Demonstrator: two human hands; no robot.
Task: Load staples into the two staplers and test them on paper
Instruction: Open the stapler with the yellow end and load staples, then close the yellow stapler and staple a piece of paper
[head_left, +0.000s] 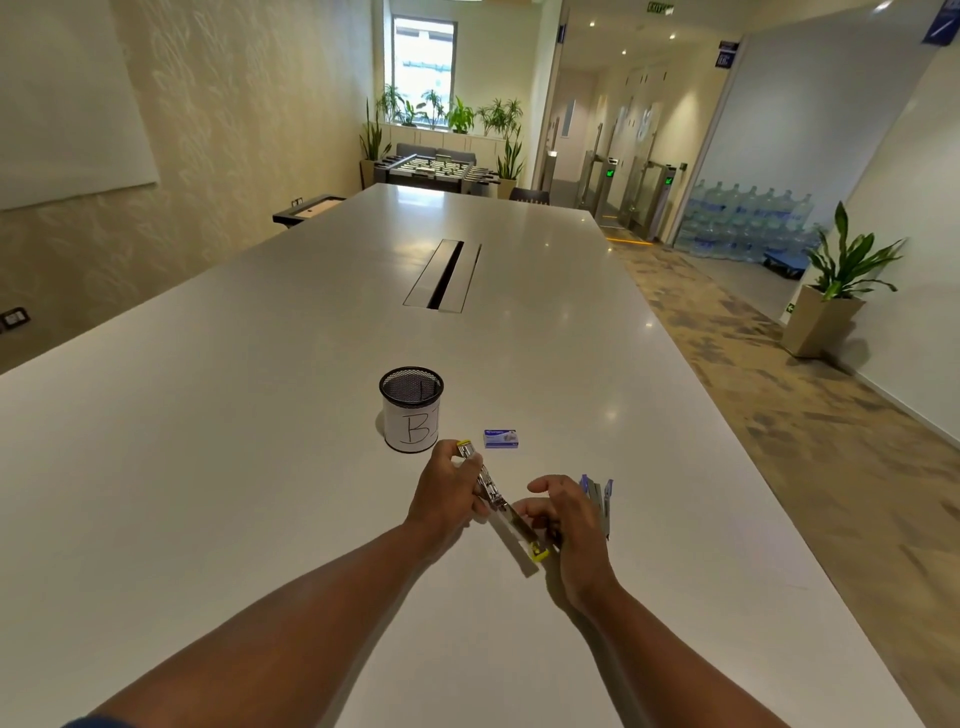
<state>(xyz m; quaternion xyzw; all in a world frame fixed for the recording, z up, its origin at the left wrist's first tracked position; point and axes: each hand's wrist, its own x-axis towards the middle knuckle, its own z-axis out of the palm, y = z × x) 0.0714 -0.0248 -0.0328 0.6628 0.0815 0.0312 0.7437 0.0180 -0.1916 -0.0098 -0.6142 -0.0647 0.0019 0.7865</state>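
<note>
A yellow-tipped metal stapler (497, 501) is swung open above the white table (260, 441). My left hand (447, 493) grips its upper end, near the yellow cap. My right hand (566, 512) holds its lower end with the fingers curled around it. A second stapler (600, 499), grey with purple ends, lies on the table just right of my right hand, partly hidden by it. A small blue staple box (501, 438) lies closed beyond my hands. No paper is in view.
A black mesh cup (411, 410) with a white label marked "B" stands left of the staple box. A cable slot (442, 275) runs along the table's middle. The table's right edge drops to a carpeted floor.
</note>
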